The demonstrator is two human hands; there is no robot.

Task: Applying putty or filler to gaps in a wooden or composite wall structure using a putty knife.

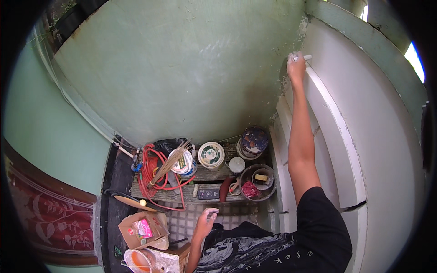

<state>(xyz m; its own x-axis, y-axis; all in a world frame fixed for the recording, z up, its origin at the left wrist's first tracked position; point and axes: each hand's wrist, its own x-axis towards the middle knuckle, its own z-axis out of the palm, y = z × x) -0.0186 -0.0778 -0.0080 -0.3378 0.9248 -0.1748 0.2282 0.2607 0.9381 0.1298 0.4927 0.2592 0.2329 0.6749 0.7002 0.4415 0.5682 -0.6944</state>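
Your right hand grips a white tool at the white frame's top corner; left hand hangs loose, empty; frame mostly white already.

Open brown cardboard box with pink packet at lower left

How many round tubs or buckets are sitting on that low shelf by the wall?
4 clearly: a white-lidded tub, a dark stained one in the corner, a small white lid, and a dark bucket holding scraps. The broom may hide another.
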